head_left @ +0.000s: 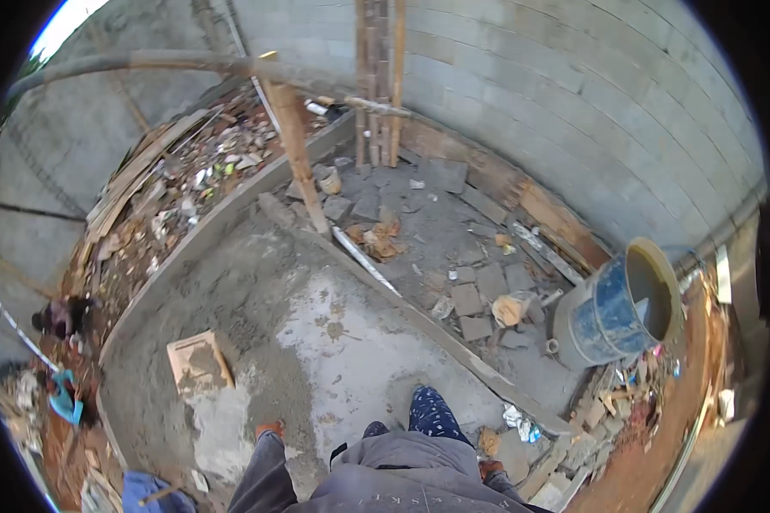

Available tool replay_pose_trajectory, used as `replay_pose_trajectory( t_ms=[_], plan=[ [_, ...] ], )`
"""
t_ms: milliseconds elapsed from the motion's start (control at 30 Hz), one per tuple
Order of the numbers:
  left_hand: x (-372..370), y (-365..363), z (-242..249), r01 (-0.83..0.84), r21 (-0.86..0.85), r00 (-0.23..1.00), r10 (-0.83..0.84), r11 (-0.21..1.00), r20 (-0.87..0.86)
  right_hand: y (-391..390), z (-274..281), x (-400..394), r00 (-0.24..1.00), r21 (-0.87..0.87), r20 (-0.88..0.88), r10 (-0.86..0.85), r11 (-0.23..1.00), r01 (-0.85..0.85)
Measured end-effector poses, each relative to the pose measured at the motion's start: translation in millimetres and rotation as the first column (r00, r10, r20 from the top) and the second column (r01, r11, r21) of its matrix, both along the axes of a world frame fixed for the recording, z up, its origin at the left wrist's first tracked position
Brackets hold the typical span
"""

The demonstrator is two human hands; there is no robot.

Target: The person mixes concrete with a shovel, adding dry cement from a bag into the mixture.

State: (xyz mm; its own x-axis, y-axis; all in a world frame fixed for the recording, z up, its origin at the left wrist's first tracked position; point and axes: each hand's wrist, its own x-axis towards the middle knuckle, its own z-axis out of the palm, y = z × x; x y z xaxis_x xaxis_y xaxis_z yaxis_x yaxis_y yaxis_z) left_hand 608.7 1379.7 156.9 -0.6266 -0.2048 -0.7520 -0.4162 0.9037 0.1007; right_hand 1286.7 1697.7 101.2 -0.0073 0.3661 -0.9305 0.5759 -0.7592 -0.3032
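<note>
The left hand [270, 427] is positioned low beside the grey-clad torso, over the grey cement floor [334, 350]. The right hand [490, 468] is positioned at the opposite side of the torso, partly hidden by the sleeve. Finger position is too small to tell on either hand; open or closed cannot be determined.

The square, light-brown wooden board [198, 364] lies flat on the cement, forward and to the left of the left hand, apart from it. Wet mortar covers part of its face; a wooden strip runs along its right edge. A brown crumpled scrap [488, 441] is located near the right hand, with a white-and-blue plastic scrap [517, 419] nearby.
</note>
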Motion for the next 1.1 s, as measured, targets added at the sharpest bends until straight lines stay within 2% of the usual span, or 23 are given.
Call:
replay_pose_trajectory(
  t_ms=[33, 67, 100, 133, 167, 200, 267, 300, 333, 367, 467, 500, 567, 600, 700, 833, 867, 900, 933, 1000, 1033, 1067, 1100],
  plan=[
    [8, -43, 33, -0.106, -0.012, 0.993, 0.105, 0.994, -0.062, 46, -32, -2, 0.996, -0.043, 0.069, 0.050, 0.998, -0.047],
    [32, -83, 64, -0.349, -0.024, 0.914, 0.335, 0.937, -0.227, 93, -61, -10, 0.980, -0.084, 0.145, 0.135, 0.989, -0.124],
    [41, -115, 85, -0.401, -0.140, 0.897, 0.357, 0.905, -0.260, 140, -82, -36, 0.903, -0.103, 0.300, 0.307, 0.952, -0.290],
    [48, -151, 76, -0.521, -0.234, 0.832, 0.427, 0.821, -0.354, 198, -39, -71, 0.893, 0.114, 0.167, 0.418, 0.891, -0.439],
    [71, -162, 108, -0.524, -0.183, 0.822, 0.437, 0.832, -0.364, 248, 0, -119, 0.485, 0.236, 0.486, 0.727, 0.425, -0.874],
    [87, -155, 139, -0.509, -0.131, 0.819, 0.432, 0.851, -0.379, 291, 20, -169, 0.429, 0.283, 0.546, 0.719, 0.324, -0.903],
    [129, -149, 154, -0.617, -0.052, 0.740, 0.556, 0.785, -0.379, 358, 46, -262, 0.775, 0.464, 0.244, 0.582, 0.632, -0.621],
    [152, -152, 133, -0.625, -0.013, 0.737, 0.585, 0.780, -0.337, 383, 61, -316, 0.820, 0.498, 0.123, 0.558, 0.680, -0.538],
    [177, -126, 138, -0.660, -0.007, 0.707, 0.619, 0.751, -0.342, 399, 71, -374, 0.822, 0.513, 0.025, 0.569, 0.698, -0.499],
    [199, -107, 122, -0.669, -0.159, 0.725, 0.591, 0.726, -0.353, 406, 77, -438, 0.793, 0.513, -0.057, 0.607, 0.699, -0.498],
    [267, -37, 116, -0.782, -0.061, 0.621, 0.768, 0.620, -0.158, 367, 90, -602, 0.670, 0.458, -0.203, 0.714, 0.674, -0.580],
    [286, -20, 115, -0.795, -0.044, 0.606, 0.792, 0.605, -0.077, 348, 95, -639, 0.641, 0.432, -0.226, 0.734, 0.665, -0.609],
    [328, 8, 72, -0.921, -0.093, 0.388, 0.907, 0.378, -0.162, 316, 84, -697, 0.589, 0.363, -0.250, 0.769, 0.638, -0.679],
    [344, 9, 63, -0.939, -0.021, 0.344, 0.939, 0.344, -0.015, 298, 70, -720, 0.565, 0.322, -0.255, 0.785, 0.620, -0.716],
    [379, 13, 39, -0.973, -0.078, 0.215, 0.976, 0.216, 0.022, 248, 42, -787, 0.518, 0.173, -0.296, 0.803, 0.578, -0.797],
    [340, -14, 14, -0.965, -0.229, 0.145, 0.988, 0.128, -0.060, 186, -12, -887, 0.577, -0.276, -0.472, 0.667, 0.510, -0.815],
    [314, -23, 3, -0.973, -0.209, 0.113, 0.992, 0.099, -0.056, 146, -19, -887, 0.287, 0.079, -0.422, 0.860, 0.351, -0.933],
    [277, -42, -1, -0.989, -0.111, 0.084, 0.992, 0.094, 0.090, 124, -33, -898, 0.138, 0.110, -0.476, 0.869, 0.214, -0.971],
    [244, -61, -27, -0.994, -0.057, 0.090, 0.989, 0.097, 0.116, 90, -9, -906, 0.094, 0.175, -0.413, 0.906, 0.180, -0.968],
    [137, -94, -15, -0.935, -0.045, 0.352, 0.936, 0.352, 0.008, 24, 42, -929, 0.006, 0.248, -0.295, 0.955, 0.083, -0.965],
    [91, -116, -39, -0.847, 0.076, 0.530, 0.846, 0.526, 0.062, 15, 52, -941, -0.042, 0.242, -0.239, 0.970, 0.017, -0.970],
    [26, -117, 33, -0.887, -0.001, 0.461, 0.885, 0.462, 0.066, 19, 58, -952, -0.019, 0.245, -0.241, 0.970, 0.042, -0.969],
    [-7, -135, -45, -0.806, 0.116, 0.577, 0.814, 0.580, -0.067, 19, 66, -968, 0.006, 0.249, -0.252, 0.968, 0.071, -0.966]
  ],
)
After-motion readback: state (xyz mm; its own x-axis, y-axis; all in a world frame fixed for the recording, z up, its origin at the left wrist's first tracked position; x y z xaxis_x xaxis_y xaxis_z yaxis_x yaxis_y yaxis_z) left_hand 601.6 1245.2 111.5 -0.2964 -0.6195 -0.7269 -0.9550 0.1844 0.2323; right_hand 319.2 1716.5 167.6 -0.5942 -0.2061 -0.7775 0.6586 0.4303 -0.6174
